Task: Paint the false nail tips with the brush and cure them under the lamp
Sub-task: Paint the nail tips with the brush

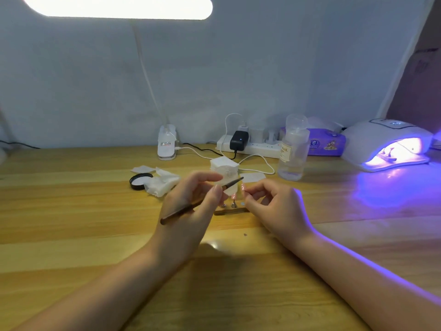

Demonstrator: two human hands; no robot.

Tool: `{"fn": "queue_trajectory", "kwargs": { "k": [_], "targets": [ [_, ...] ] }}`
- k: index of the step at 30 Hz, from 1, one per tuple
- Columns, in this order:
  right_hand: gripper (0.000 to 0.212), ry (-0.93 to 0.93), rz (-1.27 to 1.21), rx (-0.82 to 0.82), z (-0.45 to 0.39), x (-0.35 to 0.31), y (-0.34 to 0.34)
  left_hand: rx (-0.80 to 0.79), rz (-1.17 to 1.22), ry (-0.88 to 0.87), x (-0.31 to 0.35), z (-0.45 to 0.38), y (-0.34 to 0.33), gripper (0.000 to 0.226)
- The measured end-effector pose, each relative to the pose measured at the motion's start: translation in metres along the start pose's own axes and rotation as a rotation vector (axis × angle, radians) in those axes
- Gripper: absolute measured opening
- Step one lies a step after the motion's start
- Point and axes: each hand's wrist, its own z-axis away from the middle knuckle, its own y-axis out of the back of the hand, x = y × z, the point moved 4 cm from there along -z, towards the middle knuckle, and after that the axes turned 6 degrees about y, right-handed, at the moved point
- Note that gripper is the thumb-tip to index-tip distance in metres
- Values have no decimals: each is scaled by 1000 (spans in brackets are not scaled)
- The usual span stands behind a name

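My left hand [191,204] grips a thin dark brush [202,201], its tip slanting up and right to about the middle of the table. My right hand [269,204] pinches a small pink false nail tip [243,187] just right of the brush tip. Below and between my hands a small wooden holder [230,212] carries metal stands, one with another pink tip [234,196]. The white curing lamp [386,144] glows violet at the far right, well away from both hands.
A clear pump bottle [292,151] stands right of centre. A stack of white pads [224,164], crumpled wipes [161,182] and a black lid [139,180] lie behind my hands. A power strip [250,145], cables and a purple tissue pack [327,142] line the wall.
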Motion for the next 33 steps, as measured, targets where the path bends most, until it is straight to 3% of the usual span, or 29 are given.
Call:
{"fn": "queue_trajectory", "kwargs": {
  "k": [6, 18, 24, 33],
  "targets": [
    [8, 30, 38, 5, 0, -2, 2, 13, -189, -180, 2, 6, -2, 21],
    [4, 36, 63, -3, -1, 0, 4, 0, -207, -159, -5, 6, -4, 15],
    [6, 44, 34, -11, -1, 0, 4, -27, -209, -164, -4, 6, -4, 27],
    [11, 53, -11, -10, -1, -3, 3, 29, -192, -191, -3, 7, -1, 26]
  ]
}}
